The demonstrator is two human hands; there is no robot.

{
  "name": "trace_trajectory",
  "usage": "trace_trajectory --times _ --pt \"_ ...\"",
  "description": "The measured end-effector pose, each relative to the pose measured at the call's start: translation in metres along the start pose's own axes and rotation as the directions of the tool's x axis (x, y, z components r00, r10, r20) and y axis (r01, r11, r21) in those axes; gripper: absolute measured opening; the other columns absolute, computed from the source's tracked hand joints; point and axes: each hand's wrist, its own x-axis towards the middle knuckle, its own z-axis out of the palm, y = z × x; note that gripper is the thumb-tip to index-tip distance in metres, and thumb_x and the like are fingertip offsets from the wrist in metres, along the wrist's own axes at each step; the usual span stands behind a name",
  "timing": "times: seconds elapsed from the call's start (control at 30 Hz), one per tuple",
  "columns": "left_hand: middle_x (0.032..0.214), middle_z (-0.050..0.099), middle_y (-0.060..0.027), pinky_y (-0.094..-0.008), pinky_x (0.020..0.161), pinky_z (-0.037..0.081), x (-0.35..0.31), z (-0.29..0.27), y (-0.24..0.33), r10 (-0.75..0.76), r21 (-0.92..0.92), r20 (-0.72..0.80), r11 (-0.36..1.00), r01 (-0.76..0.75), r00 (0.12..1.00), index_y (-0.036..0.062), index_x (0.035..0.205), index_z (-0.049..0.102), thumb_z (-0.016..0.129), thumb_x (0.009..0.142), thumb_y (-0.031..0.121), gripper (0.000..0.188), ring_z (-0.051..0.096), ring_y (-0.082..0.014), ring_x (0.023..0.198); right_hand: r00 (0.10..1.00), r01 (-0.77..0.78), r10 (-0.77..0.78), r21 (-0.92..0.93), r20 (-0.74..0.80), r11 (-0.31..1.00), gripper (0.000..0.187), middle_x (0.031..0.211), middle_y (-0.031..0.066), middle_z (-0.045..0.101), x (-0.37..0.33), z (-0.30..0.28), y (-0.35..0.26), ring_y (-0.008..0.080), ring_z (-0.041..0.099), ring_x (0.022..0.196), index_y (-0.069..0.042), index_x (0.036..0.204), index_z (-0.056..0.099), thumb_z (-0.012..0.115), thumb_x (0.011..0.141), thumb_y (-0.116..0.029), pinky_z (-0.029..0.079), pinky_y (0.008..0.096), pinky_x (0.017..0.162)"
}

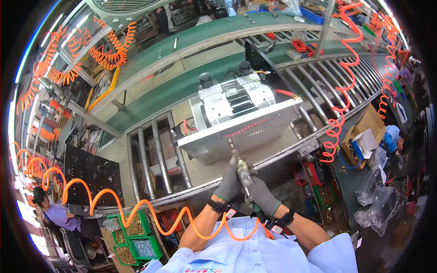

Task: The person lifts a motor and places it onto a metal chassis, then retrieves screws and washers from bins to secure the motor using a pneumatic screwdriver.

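Note:
Both my hands wear grey gloves and are closed on a metal air screwdriver (244,174). My left hand (227,183) grips near its front end, fingers pointing up toward the bit. Wrapped round the body from the other side is my right hand (263,195). The tip of the tool meets or nearly meets the white perforated panel (255,132) of a machine. Behind that panel sits a silver twin-cylinder motor unit (236,100) with two black caps on top. A black plate (261,63) stands upright at the unit's far right side.
The machine rests on a board over a roller conveyor (157,154). An orange coiled air hose (159,223) loops across the front left. Green bins (144,247) of small fasteners stand below left. An open cardboard box (371,123) lies at the right. Another person (61,211) is at the far left.

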Motion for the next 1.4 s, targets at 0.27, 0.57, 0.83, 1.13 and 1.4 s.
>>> trace_trajectory --times 0.27,0.57,0.83,1.13,1.4 --pt "0.100 0.067 -0.0080 -0.0333 0.075 0.053 -0.001 -0.034 0.031 0.622 0.595 -0.215 0.694 -0.404 0.752 0.0026 0.114 0.062 0.051 0.107 0.034 0.033 0.063 -0.0153 0.087 0.994 -0.104 0.098 0.158 0.045 0.982 0.044 0.065 0.0025 0.056 0.017 0.031 -0.001 0.0122 0.053 0.043 -0.010 0.095 0.057 0.050 0.105 -0.052 0.042 0.0283 0.037" --pt "0.079 0.068 -0.0138 -0.0372 0.067 0.054 -0.068 -0.013 0.047 0.205 0.878 0.448 0.080 -0.472 0.870 0.0025 0.101 0.070 0.075 0.090 0.023 0.024 0.067 -0.0277 0.070 0.998 0.025 -0.006 0.307 -0.063 0.951 0.046 0.080 0.0034 0.059 0.024 0.008 0.012 0.0127 0.052 0.046 -0.010 0.106 0.058 0.046 0.106 -0.055 0.043 0.0268 0.037" --pt "0.082 0.066 -0.0203 -0.0420 0.070 0.053 -0.056 0.000 0.033 0.077 0.846 0.529 0.028 -0.532 0.845 0.0020 0.100 0.069 0.065 0.097 0.022 0.020 0.065 -0.0378 0.074 0.969 0.228 -0.190 0.278 -0.159 0.933 0.040 0.088 0.0015 0.060 0.024 -0.007 0.024 0.0100 0.058 0.081 -0.004 0.105 0.062 0.046 0.110 -0.041 0.050 0.0278 0.075" --pt "0.090 0.067 -0.0216 -0.0407 0.079 0.052 -0.055 0.011 0.017 0.010 0.879 0.458 0.147 -0.454 0.889 -0.0001 0.108 0.066 0.059 0.102 0.020 0.023 0.063 -0.0301 0.081 0.962 0.222 -0.197 0.116 -0.190 0.968 0.042 0.084 -0.0034 0.053 0.002 -0.022 0.016 0.0060 0.046 0.067 -0.007 0.106 0.060 0.051 0.106 -0.049 0.041 0.0269 0.057" --pt "0.085 0.069 -0.0118 -0.0357 0.075 0.052 -0.062 0.018 0.006 0.004 0.901 0.379 0.227 -0.370 0.925 -0.0004 0.105 0.069 0.062 0.101 0.023 0.025 0.063 -0.0187 0.077 0.972 0.197 -0.170 0.167 -0.163 0.966 0.037 0.085 -0.0006 0.054 0.009 -0.032 0.028 0.0079 0.051 0.068 -0.007 0.105 0.058 0.051 0.106 -0.044 0.045 0.0280 0.059"
